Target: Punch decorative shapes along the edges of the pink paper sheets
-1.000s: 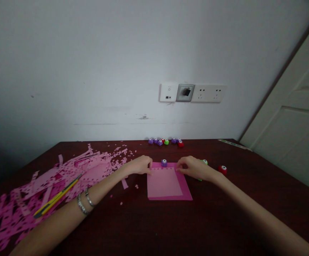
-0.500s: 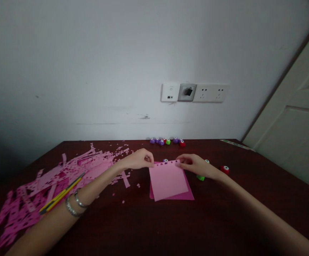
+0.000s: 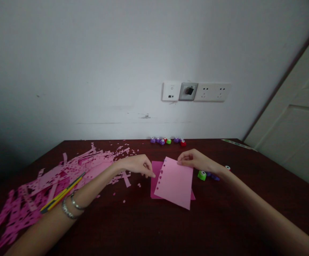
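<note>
My right hand (image 3: 193,160) pinches the far corner of a light pink sheet (image 3: 175,182) with a row of punched holes along its left edge. The sheet is lifted and turned over a darker pink sheet (image 3: 154,174) lying flat on the dark wooden table (image 3: 154,227). My left hand (image 3: 138,165) hovers by the left edge of the sheets, fingers curled and pointing down, holding nothing I can see. A green punch (image 3: 202,175) and a purple punch (image 3: 213,176) lie just right of the sheets, under my right wrist.
A heap of pink paper strips and scraps (image 3: 50,185) covers the table's left side, with a yellow utility knife (image 3: 60,195) on it. Several small coloured punches (image 3: 167,141) line the far edge by the wall. A door (image 3: 295,128) stands at right.
The light pink sheet has been lifted off the darker one and rotated, so its punched edge now faces left. My left hand let go of it; the purple punch moved to the right.
</note>
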Tool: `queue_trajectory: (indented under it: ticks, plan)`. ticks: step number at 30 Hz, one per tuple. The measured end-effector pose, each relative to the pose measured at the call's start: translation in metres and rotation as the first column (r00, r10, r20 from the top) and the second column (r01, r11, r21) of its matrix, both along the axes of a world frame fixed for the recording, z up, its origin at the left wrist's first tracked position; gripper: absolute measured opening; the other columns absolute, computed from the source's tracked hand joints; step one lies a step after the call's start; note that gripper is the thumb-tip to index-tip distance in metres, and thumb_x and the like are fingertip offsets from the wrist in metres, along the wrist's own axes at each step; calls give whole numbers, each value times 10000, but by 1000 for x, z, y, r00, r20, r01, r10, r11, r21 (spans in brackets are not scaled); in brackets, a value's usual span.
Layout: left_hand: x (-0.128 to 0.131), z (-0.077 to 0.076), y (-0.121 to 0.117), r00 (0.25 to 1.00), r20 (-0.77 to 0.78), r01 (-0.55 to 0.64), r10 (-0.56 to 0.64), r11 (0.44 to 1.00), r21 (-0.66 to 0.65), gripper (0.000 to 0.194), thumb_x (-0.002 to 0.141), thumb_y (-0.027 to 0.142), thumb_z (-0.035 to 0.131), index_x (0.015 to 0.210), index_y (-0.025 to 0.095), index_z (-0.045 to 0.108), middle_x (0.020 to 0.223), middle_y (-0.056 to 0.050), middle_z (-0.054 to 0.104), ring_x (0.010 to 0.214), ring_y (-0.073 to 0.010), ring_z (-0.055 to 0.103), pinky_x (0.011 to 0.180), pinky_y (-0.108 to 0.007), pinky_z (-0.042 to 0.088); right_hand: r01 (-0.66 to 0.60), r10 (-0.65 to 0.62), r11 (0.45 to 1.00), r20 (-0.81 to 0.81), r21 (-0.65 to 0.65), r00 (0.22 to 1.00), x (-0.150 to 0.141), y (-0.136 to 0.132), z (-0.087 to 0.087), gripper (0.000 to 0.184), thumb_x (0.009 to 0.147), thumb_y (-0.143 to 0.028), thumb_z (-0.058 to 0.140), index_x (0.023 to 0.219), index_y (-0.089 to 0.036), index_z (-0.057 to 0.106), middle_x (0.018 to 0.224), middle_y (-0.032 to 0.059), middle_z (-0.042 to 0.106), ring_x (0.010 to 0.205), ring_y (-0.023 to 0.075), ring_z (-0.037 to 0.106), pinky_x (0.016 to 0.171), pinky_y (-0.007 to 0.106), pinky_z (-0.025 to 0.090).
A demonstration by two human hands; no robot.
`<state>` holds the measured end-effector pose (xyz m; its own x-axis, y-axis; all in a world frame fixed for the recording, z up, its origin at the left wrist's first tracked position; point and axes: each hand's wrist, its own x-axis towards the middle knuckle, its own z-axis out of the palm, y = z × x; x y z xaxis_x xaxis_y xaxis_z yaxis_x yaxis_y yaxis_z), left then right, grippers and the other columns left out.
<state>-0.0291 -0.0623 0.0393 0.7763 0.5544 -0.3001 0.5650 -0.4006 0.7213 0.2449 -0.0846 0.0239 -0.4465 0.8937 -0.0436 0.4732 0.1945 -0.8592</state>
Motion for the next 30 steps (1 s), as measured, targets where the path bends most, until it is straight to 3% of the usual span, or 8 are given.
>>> queue_trajectory:
  ticks: [6,12,21,30]
  plan:
    - [30,-24,18,975,125,-196,181,974,115,261,684,353,594,729,115,690,575,-19,596,486,-80,423,474,-216,308,-46,40,998,142,37,989,-10,8,-12,251,731,-335,566,767,-114,678,704,55,660,616,132,551,548,231,404]
    - [48,-48,37,954,155,-273,255,955,113,181,626,266,604,671,118,697,555,-10,592,499,-77,430,489,-211,304,-52,35,995,203,81,979,-12,12,-21,250,742,-309,541,762,-104,683,692,57,657,589,125,533,514,220,374]
    - [55,-42,41,980,34,-199,197,979,45,227,664,314,559,662,122,681,460,38,446,420,-57,335,405,-204,211,-25,-45,984,382,176,923,-11,17,-25,208,699,-234,530,744,-117,696,639,48,652,548,120,530,471,210,345]
    - [61,-54,51,983,11,-184,185,965,188,184,622,282,587,625,122,679,527,6,539,492,-82,427,455,-207,290,-31,-60,977,416,209,907,-12,26,-31,216,669,-212,514,718,-125,705,626,46,662,533,126,529,471,222,335]
